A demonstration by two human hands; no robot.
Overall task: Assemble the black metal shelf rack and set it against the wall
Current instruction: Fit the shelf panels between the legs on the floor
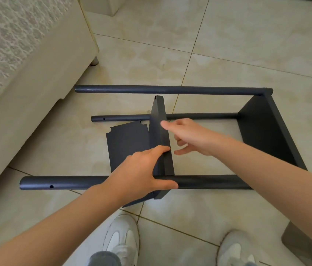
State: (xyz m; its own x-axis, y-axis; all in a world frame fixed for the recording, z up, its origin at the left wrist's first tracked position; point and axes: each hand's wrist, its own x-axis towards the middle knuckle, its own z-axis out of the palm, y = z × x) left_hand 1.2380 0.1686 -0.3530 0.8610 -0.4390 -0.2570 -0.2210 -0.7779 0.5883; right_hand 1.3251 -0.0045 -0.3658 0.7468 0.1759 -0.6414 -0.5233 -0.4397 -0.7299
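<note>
While the half-built black rack [208, 182] lies on its side on the tiled floor [247, 45], both hands work at a loose shelf [158, 120] standing on edge between its tubes. Three tubes run left to right: the far tube [151, 89], the middle tube [120, 118] low on the floor, and the near tube [65, 182]. At the right end they meet a fixed shelf [262, 131], which stands upright across them.

The loose shelf sits about midway along the rack, tilted a little. Its far end is just short of the far tube, and its near end crosses the near tube and pokes out on the near side.

The left hand [143, 169] grips the near part of this shelf, with fingers against its left face, one fingertip over the top edge and the thumb stretched along the near tube. The right hand [189, 137] holds nothing; its straight forefinger presses the shelf's right side farther up, and the other fingers hang loosely curled.

Another shelf [126, 144] lies flat on the floor just left of the upright one. A pale sofa [26, 73] fills the left side, and two light shoes [124, 239] show at the near edge.
</note>
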